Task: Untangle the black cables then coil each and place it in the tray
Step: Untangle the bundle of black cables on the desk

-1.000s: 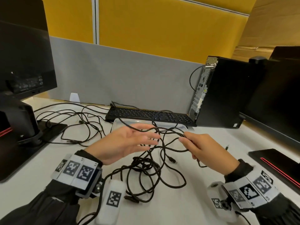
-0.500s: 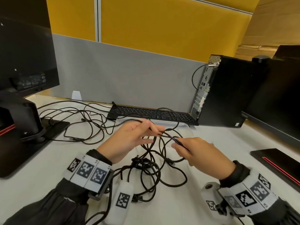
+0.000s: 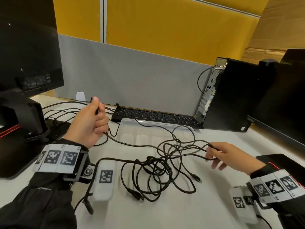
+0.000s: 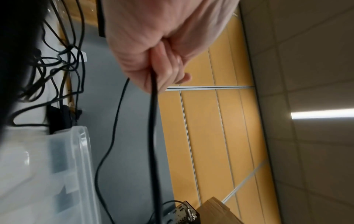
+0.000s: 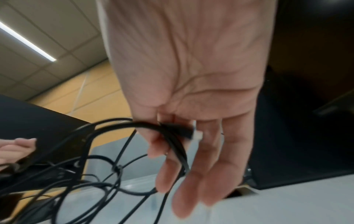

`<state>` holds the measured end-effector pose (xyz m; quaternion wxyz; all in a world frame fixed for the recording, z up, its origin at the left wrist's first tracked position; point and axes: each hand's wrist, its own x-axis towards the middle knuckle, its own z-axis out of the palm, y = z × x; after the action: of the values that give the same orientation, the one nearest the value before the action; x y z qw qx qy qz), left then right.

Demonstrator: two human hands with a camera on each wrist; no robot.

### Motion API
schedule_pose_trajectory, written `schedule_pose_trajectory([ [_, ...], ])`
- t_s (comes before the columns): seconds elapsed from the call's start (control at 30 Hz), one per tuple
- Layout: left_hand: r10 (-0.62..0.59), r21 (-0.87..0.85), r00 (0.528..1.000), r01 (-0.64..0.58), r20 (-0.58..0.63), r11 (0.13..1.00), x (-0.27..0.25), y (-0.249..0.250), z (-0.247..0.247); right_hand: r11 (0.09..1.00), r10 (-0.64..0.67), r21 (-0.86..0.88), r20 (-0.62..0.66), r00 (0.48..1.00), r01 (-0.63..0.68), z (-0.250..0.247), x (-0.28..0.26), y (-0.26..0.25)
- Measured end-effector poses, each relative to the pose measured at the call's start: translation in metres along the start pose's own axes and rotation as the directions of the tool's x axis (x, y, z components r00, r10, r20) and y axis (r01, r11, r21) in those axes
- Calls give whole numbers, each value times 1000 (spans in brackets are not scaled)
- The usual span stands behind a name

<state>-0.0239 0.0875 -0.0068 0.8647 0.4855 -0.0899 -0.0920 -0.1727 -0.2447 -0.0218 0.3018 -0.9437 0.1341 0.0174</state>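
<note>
A tangle of black cables (image 3: 158,169) lies on the white desk, in front of a clear plastic tray (image 3: 148,128). My left hand (image 3: 92,123) is raised at the left in a fist and grips one black cable (image 4: 154,136), whose plug end sticks out above the thumb; the cable runs down across the tray to the tangle. My right hand (image 3: 219,154) is low at the right and pinches a cable loop (image 5: 172,131) between thumb and forefinger, its other fingers straight. The plug (image 5: 182,128) of that cable sits at the fingers.
A black keyboard (image 3: 158,115) lies behind the tray. A PC tower (image 3: 231,96) stands at the back right and a monitor (image 3: 28,47) on its stand at the left, with more cables (image 3: 66,111) beside it. A second monitor base (image 3: 283,164) is at the right.
My hands have drawn apart. The left hand closed on a cable and pulled it up and to the left; the right hand moved right and down with its loop, stretching the tangle.
</note>
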Motion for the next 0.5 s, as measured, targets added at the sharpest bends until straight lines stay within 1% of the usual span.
schedule_pose_trajectory([
  [0.07, 10, 66, 999, -8, -34, 998, 3, -1, -3, 999, 20, -47, -3, 1000, -20, -5, -2, 9],
  [0.17, 106, 244, 988, -76, -110, 967, 5, 3, -12, 982, 5, -188, -58, 998, -16, -11, -4, 19],
  [0.23, 169, 326, 971, -107, -167, 939, 8, 8, -22, 976, -10, -217, -94, 996, -11, -17, -5, 24],
  [0.27, 191, 369, 961, -105, -202, 923, 11, 10, -25, 974, -15, -228, -86, 996, -5, -18, -5, 26],
  [0.33, 246, 476, 933, -96, -264, 874, 15, 8, -25, 960, -25, -280, -20, 999, 18, -20, -6, 26],
  [0.4, 316, 592, 895, -75, -316, 803, 19, 3, -23, 939, -56, -334, 77, 995, 78, -23, -8, 19],
  [0.47, 371, 661, 866, -65, -335, 748, 22, -3, -23, 950, -74, -290, 145, 987, 114, -26, -10, 3],
  [0.5, 387, 673, 862, -76, -326, 736, 23, -5, -23, 965, -88, -234, 154, 984, 123, -26, -10, -7],
])
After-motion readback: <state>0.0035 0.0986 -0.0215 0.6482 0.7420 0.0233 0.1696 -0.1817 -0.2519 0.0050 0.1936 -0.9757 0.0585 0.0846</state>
